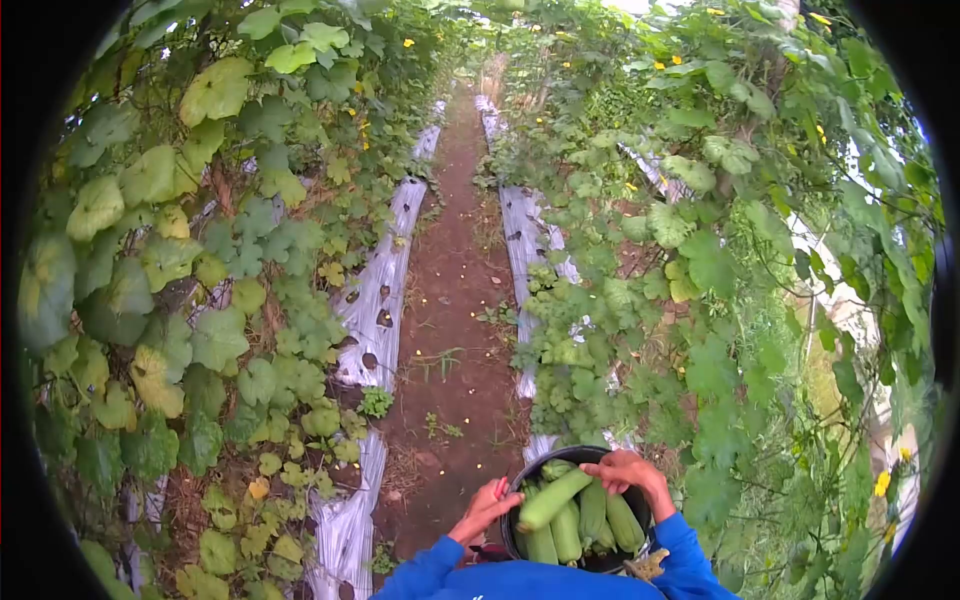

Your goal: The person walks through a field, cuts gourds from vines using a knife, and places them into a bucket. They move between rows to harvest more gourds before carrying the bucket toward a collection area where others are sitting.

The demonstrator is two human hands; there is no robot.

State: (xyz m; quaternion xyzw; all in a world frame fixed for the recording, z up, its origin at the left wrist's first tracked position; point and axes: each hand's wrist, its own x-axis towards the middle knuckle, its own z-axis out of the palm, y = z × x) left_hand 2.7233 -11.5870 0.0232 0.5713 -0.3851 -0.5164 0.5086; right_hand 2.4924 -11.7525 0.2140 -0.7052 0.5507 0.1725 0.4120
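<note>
A dark round bucket [511,530] stands against my body, filled with several long green luffa gourds [566,532]. My right hand [622,470] is at the bucket's far right rim, with its fingers closed on the upper end of a paler luffa gourd [553,500]. That gourd lies slanted across the top of the others. At the bucket's left rim, my left hand [485,508] is closed around a small red object [501,488], perhaps a tool handle; most of it is hidden. The left fingertips are close to the gourd's lower end.
A brown dirt path [455,300] runs straight ahead between two planted rows. Silvery plastic mulch [375,310] with holes edges both sides. Leafy vines [200,300] hang thickly on the left, and more vines [680,290] with yellow flowers climb on the right.
</note>
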